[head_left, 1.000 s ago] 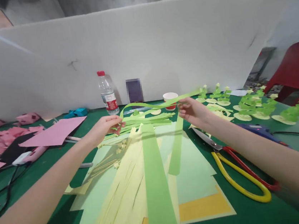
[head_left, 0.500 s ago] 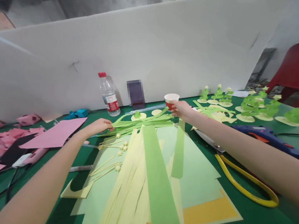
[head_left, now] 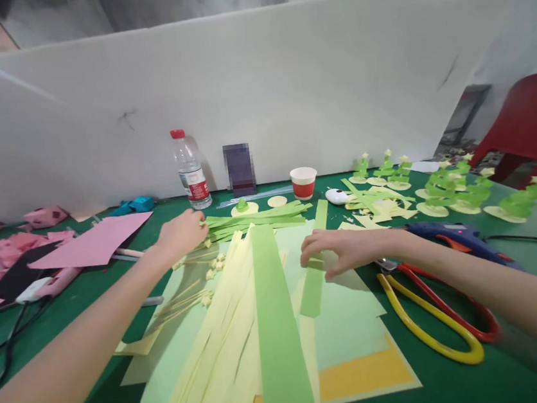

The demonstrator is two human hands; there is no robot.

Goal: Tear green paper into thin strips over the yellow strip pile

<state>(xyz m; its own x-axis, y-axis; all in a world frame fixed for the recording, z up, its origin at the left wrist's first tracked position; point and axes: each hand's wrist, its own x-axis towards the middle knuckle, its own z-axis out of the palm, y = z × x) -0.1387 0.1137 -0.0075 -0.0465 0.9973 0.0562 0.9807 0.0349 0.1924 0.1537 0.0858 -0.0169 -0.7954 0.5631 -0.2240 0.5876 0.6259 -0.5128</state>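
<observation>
My left hand (head_left: 182, 234) has its fingers closed at the left end of a bundle of thin green paper strips (head_left: 263, 219); the fingertips are partly hidden. My right hand (head_left: 339, 248) is over a wider green paper strip (head_left: 313, 290), thumb and fingers apart, holding nothing. Between the hands a long green strip (head_left: 279, 329) runs toward me, beside a fan of pale yellow strips (head_left: 212, 344). These lie on light green paper sheets (head_left: 348, 328). Thin yellow stems with small paper stars (head_left: 206, 297) lie below my left hand.
Red-and-yellow-handled scissors (head_left: 429, 332) and a blue glue gun (head_left: 457, 238) lie right. Behind stand a water bottle (head_left: 193, 178), a paper cup (head_left: 304, 184) and several green paper plants (head_left: 455, 186). Pink paper (head_left: 93, 241) and a pink glue gun (head_left: 59, 282) lie left.
My right hand has left the far strips and come back toward me, its fingers now apart. The raised green strips now lie flatter on the bundle. My left hand has stayed near their left end.
</observation>
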